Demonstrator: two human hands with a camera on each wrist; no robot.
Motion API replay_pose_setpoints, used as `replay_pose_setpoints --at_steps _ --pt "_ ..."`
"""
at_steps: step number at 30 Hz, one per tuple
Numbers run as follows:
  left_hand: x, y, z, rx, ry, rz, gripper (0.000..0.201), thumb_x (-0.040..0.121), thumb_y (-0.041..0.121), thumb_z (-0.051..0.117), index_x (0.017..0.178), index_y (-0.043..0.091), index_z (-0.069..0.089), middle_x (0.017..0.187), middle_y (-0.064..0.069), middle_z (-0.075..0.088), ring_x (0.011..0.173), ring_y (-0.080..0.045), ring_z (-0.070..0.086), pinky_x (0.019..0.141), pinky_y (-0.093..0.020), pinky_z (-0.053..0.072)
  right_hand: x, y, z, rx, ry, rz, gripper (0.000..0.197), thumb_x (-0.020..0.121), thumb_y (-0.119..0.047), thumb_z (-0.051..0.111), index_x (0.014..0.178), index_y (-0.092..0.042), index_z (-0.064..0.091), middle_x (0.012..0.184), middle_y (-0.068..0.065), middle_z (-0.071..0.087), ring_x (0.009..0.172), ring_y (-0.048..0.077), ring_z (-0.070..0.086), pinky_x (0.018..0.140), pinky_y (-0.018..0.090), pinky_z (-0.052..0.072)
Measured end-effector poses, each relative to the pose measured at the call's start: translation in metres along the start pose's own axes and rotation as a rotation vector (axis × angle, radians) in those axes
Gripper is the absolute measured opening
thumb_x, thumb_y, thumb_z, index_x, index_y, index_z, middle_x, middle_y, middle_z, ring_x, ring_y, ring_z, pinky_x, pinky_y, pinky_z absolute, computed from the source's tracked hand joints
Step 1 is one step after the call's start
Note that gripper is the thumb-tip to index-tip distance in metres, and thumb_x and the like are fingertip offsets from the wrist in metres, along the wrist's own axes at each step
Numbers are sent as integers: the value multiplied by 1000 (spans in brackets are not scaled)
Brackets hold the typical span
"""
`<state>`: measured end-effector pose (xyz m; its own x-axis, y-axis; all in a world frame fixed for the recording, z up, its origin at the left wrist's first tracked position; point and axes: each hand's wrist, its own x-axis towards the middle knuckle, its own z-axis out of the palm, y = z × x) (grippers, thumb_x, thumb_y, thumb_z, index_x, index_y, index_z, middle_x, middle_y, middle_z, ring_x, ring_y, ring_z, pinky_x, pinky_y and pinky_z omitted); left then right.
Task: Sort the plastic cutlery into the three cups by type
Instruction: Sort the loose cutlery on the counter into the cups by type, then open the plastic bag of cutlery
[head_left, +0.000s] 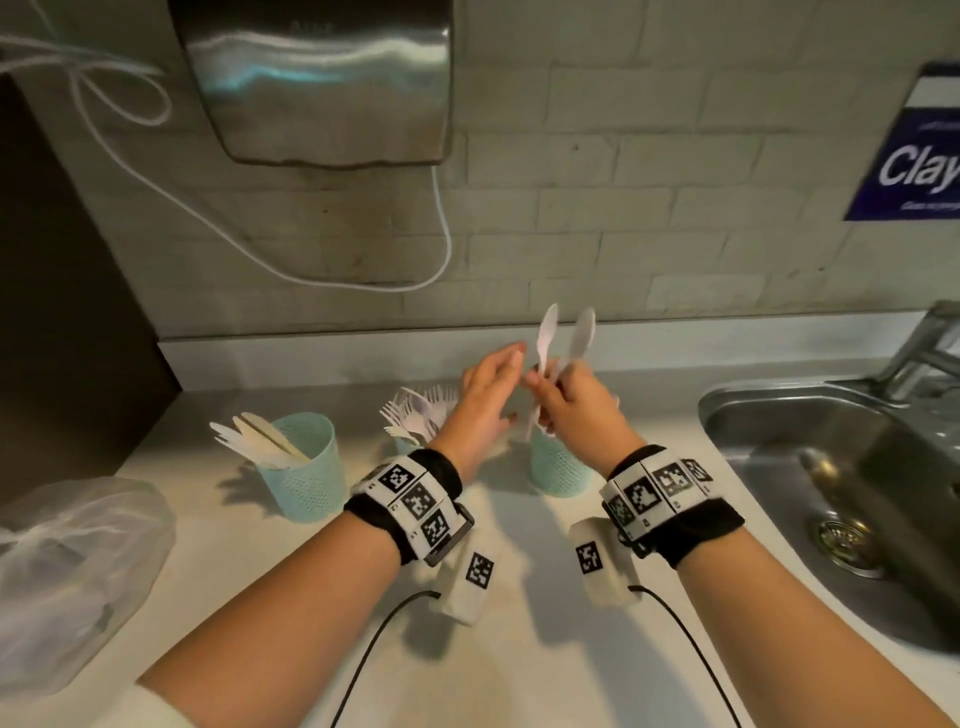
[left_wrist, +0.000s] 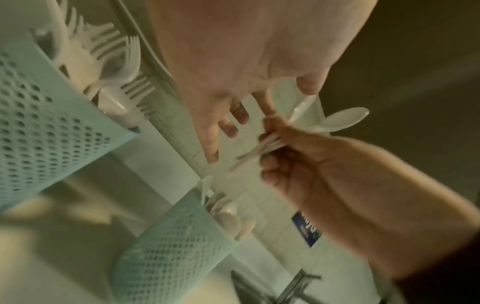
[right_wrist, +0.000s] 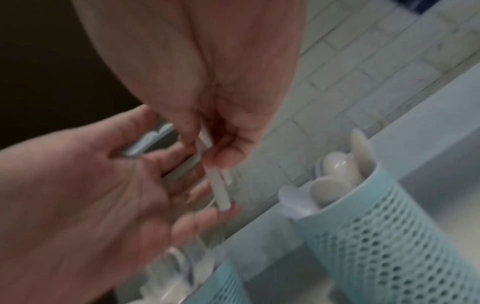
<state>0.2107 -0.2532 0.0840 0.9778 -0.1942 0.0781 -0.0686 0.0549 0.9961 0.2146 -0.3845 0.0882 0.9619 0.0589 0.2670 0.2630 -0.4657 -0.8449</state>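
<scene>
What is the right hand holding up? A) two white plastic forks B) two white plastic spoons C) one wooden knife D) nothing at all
B: the right hand grips two white plastic spoons by their handles, bowls pointing up, above the mint-green perforated cup that holds other spoons.

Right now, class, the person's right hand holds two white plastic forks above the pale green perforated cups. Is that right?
Not quite: the right hand grips two white plastic spoons, not forks, as the head view shows. They are indeed held above the pale green perforated cups.
</scene>
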Motion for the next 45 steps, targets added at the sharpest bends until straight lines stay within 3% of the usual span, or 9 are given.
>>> replay_pose_setpoints --at_steps 3,5,8,14,20,24,30,35,45 --pt "7 -24 12 384 24 40 26 97 37 47 116 21 58 126 -3 42 119 -17 47 104 -35 41 12 22 -25 52 212 48 31 98 -20 48 109 8 54 100 12 49 69 10 59 67 15 50" --pt "10 -42 17 716 -48 50 17 93 30 57 108 24 61 122 -2 41 120 -19 43 107 -33 35 15 37 -32 -23 245 102 32 98 -20 48 109 9 57 111 12 42 85 24 59 87 28 51" --pt "12 -55 22 935 -88 104 22 87 36 64 106 25 62 123 3 41 123 -14 36 104 -31 35 8 53 -29 -188 177 172 28 96 -20 52 105 6 61 107 10 49 86 22 55 81 28 45" --pt "12 -57 24 913 -33 150 8 85 38 65 87 34 59 113 10 45 115 -10 41 89 -24 32 -1 63 -25 -402 192 177 31 89 -34 61 82 -4 64 82 12 61 80 28 57 62 27 38" --pt "12 -57 22 948 -34 134 12 85 42 64 92 33 61 118 9 46 116 -9 39 90 -23 30 3 66 -29 -409 333 -86 59 87 -19 62 141 -21 38 141 6 42 127 24 39 106 38 37" --pt "11 -54 23 984 -19 124 14 85 44 63 96 34 61 118 12 48 115 -8 43 88 -24 36 0 80 -21 -660 -29 -89 47 100 -24 36 147 -20 31 154 1 32 145 20 21 119 46 15" --pt "-16 -39 3 985 -95 100 30 93 35 55 123 33 53 131 11 53 118 -11 50 97 -36 45 -10 58 -6 -698 96 -155 40 92 -20 44 130 -13 55 138 9 51 131 33 40 110 47 27" --pt "-79 -21 -67 859 159 88 13 91 35 55 103 37 62 106 19 62 88 1 58 83 -30 51 -40 -1 56 -371 60 -331 13 86 -11 58 92 -17 67 87 -6 59 83 15 48 73 23 29" --pt "-183 -11 -288 1080 827 -194 22 91 12 52 106 26 62 111 -3 58 106 -24 52 95 -39 43 -55 -91 252 -104 -584 -408 25 94 -13 49 112 -15 66 107 5 63 92 15 56 88 22 43"
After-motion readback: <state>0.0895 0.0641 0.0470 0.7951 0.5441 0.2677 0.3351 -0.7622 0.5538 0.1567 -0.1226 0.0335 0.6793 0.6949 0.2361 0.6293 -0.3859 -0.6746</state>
